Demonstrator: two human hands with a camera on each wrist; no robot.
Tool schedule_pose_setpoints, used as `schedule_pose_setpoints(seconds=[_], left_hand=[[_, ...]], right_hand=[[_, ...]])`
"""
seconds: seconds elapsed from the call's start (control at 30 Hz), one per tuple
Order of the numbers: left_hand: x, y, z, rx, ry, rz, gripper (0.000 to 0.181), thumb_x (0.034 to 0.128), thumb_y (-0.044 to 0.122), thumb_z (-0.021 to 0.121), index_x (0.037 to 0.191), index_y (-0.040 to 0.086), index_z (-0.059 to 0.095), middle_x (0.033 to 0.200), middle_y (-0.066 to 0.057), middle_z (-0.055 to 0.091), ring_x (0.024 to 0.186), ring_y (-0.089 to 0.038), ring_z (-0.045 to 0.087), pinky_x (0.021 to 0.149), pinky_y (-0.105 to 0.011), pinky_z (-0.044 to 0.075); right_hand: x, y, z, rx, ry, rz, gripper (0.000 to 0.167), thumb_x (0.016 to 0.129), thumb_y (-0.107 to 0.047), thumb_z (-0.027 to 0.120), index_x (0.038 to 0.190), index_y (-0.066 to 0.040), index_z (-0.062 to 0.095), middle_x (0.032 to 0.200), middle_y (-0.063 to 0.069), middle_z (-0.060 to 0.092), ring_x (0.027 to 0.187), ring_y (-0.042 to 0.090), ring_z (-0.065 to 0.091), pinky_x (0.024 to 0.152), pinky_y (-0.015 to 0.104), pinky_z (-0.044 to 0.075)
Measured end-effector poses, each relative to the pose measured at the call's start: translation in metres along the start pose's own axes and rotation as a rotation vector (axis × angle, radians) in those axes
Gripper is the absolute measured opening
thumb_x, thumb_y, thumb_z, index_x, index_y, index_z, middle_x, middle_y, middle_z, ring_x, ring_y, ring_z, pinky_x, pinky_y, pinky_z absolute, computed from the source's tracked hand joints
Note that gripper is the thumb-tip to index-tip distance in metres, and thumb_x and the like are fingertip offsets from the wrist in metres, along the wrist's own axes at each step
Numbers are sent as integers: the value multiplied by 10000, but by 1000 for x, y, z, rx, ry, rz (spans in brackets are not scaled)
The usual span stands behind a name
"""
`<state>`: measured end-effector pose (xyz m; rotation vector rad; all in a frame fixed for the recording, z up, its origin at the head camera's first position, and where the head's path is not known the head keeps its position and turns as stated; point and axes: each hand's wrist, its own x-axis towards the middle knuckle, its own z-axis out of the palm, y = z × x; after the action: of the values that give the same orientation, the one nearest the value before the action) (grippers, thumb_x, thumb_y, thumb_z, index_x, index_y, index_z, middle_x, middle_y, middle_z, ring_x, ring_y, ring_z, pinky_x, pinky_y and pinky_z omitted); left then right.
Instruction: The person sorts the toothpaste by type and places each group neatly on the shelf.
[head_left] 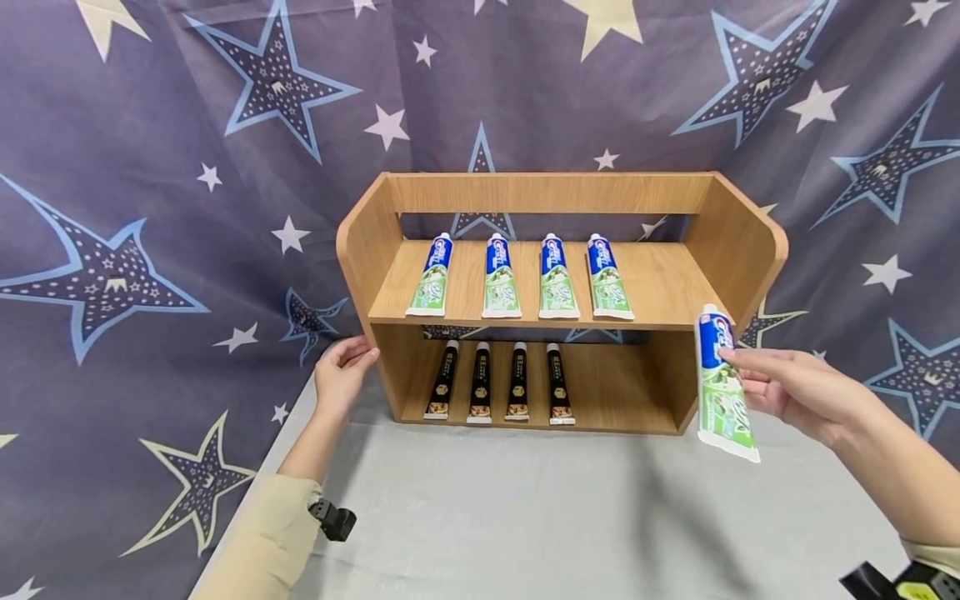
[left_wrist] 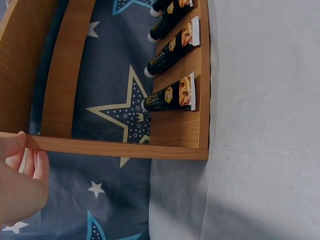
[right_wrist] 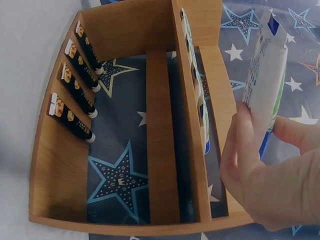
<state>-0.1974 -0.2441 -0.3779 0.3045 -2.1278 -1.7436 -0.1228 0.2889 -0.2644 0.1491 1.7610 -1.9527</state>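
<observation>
My right hand pinches a green and blue toothpaste tube, cap up, in front of the right end of a wooden two-tier shelf. In the right wrist view the white back of this tube faces the camera, between thumb and fingers. My left hand holds the front edge of the shelf's left side panel; the left wrist view shows thumb and fingers on either side of that edge. Several matching green and blue tubes lie in a row on the upper tier, caps to the back.
Several black toothpaste tubes lie on the lower tier, caps to the back. A grey cloth covers the table in front of the shelf. Behind hangs a dark curtain with stars. The shelf's right side panel rises beside the held tube.
</observation>
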Motion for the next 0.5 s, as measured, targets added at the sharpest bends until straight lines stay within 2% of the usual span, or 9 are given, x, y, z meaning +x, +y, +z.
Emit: schedule_pose_setpoints(seconds=[0.1, 0.23, 0.33, 0.43, 0.5], left_hand=[[-1, -1, 0, 0, 1, 4, 347, 875, 54, 675, 1195, -63, 610, 1191, -227, 646, 780, 132, 586, 727, -16, 494], [0, 0, -1, 10, 3, 0, 353, 866, 65, 691, 1188, -59, 617, 1173, -213, 659, 848, 56, 626, 722, -22, 496], [1, 0, -2, 17, 0, -13, 371, 860, 83, 703, 1195, -50, 616, 1193, -220, 654, 895, 5, 647, 718, -24, 494], [1, -1, -2, 22, -4, -20, 379, 866, 94, 699, 1208, -43, 613, 1221, -230, 639, 878, 22, 631, 714, -21, 488], [0, -2, -1, 20, 0, -8, 364, 870, 92, 693, 1204, -33, 620, 1226, -236, 635, 871, 35, 622, 719, -21, 489]], right_hand=[[5, -9, 7, -19, 30, 24, 157, 982, -235, 540, 913, -199, 676, 897, -54, 710, 811, 73, 676, 758, 212, 601], [12, -20, 17, -42, 54, 41, 115, 965, -275, 568, 918, -196, 637, 871, -57, 698, 790, 80, 684, 757, 211, 600], [18, -30, 26, -150, 83, 48, 210, 958, -358, 561, 1008, -155, 564, 826, -88, 684, 742, 58, 681, 720, 192, 593], [25, -39, 31, -253, 108, 56, 328, 950, -429, 544, 1077, -129, 504, 779, -118, 660, 696, 29, 663, 668, 171, 576], [29, -44, 33, -274, 118, 61, 372, 943, -455, 539, 1110, -129, 473, 761, -130, 646, 683, 20, 655, 652, 164, 569]])
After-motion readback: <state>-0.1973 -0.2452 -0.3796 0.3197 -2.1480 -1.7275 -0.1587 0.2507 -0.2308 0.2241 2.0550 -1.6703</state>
